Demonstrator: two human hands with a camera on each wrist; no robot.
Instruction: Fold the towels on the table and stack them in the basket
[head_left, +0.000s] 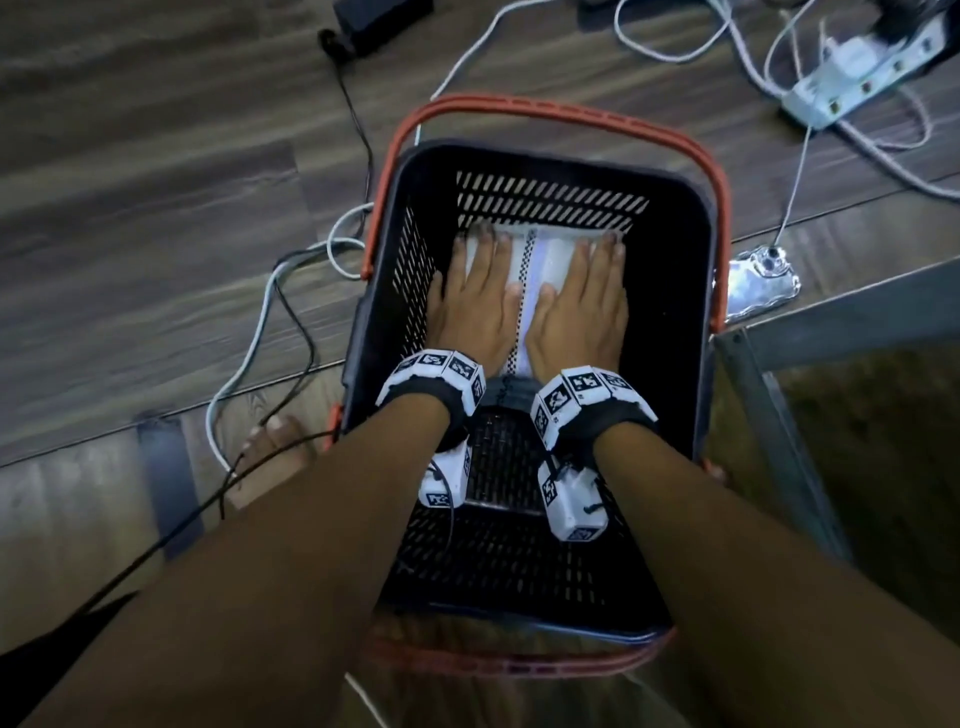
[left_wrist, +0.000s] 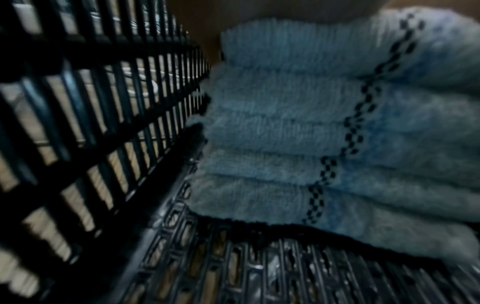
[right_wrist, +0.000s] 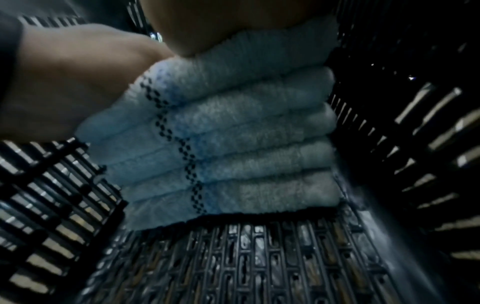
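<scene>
A stack of folded white towels with a black checked stripe lies in the far end of the black basket with red handles. My left hand and right hand lie flat on the top towel, fingers straight, pressing down side by side. The wrist views show the stack from the side, several folded layers high, resting on the basket's slotted floor. In the right wrist view the left hand sits on the stack's left part.
The basket stands on a wooden floor among loose cables. A power strip lies at the far right, a shiny phone beside the basket. A metal table frame is at the right. A bare foot is at the left.
</scene>
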